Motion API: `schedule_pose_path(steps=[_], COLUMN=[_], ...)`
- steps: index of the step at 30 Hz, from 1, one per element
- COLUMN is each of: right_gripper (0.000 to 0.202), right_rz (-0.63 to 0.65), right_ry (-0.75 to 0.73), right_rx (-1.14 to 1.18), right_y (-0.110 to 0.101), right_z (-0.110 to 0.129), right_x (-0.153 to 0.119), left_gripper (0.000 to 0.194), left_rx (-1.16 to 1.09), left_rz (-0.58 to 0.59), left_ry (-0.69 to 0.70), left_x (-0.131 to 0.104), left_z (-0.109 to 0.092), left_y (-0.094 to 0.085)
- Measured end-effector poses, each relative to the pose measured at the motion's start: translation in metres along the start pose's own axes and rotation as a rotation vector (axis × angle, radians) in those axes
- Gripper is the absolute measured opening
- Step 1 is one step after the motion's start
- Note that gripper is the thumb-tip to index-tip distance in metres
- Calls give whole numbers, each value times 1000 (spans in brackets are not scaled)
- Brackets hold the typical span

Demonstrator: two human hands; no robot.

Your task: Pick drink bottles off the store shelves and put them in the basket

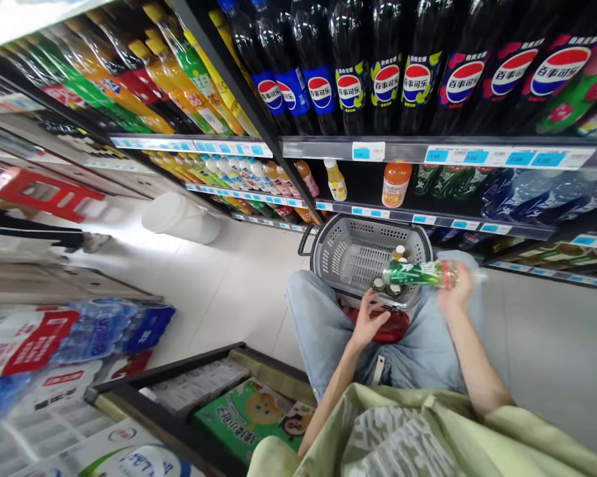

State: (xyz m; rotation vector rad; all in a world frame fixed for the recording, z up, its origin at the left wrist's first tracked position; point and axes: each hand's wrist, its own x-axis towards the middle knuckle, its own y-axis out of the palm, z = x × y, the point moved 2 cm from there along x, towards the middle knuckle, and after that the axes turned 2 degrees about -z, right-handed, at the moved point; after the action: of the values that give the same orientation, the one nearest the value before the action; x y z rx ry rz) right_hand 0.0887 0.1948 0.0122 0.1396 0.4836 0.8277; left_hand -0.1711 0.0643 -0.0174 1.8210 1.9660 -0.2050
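My right hand (456,295) is wrapped round one end of a clear plastic bottle with a green label (417,273). The bottle lies nearly level over the right part of a grey shopping basket (332,255), slightly blurred. Below and beside it, several small bottles with pale caps (378,283) stand in the basket, partly hidden. My left hand (369,322) is at the near rim of the basket, fingers spread, with nothing in it. Whether its fingertips touch the rim I cannot tell. The basket stands on the floor between my knees and the shelf.
In front rise shelves of large cola bottles (321,93). On the lower shelf stand an orange drink bottle (396,185) and a small yellow bottle (336,181). A white bucket (181,218) stands left on the floor. Behind me are green cartons (248,411). Someone's leg (34,222) shows far left.
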Motion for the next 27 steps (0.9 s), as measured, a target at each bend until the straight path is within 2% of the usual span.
schedule_pose_path(steps=[4, 7, 11, 14, 19, 23, 27], right_gripper=[49, 43, 35, 31, 26, 25, 24], right_rz=[218, 340, 414, 410, 304, 243, 243], right_ry=[326, 418, 520, 548, 570, 603, 626], right_rx=[-30, -106, -138, -94, -15, 15, 56], right_y=[19, 34, 42, 40, 32, 30, 33], right_z=[-25, -30, -31, -29, -27, -26, -24], right_x=[-35, -39, -36, -32, -20, -16, -19], left_gripper=[115, 109, 101, 102, 106, 105, 98], left_rx=[-228, -245, -221, -216, -190, -158, -126], left_rz=[-12, -46, -119, -76, 77, 73, 97], left_ry=[-34, -57, -71, -81, -78, -81, -126], left_x=[0, -1, 3, 3, -3, -6, -5], left_z=[-9, -8, -4, -2, 1, -3, -8], left_y=[-1, 0, -1, 1, 11, 15, 14])
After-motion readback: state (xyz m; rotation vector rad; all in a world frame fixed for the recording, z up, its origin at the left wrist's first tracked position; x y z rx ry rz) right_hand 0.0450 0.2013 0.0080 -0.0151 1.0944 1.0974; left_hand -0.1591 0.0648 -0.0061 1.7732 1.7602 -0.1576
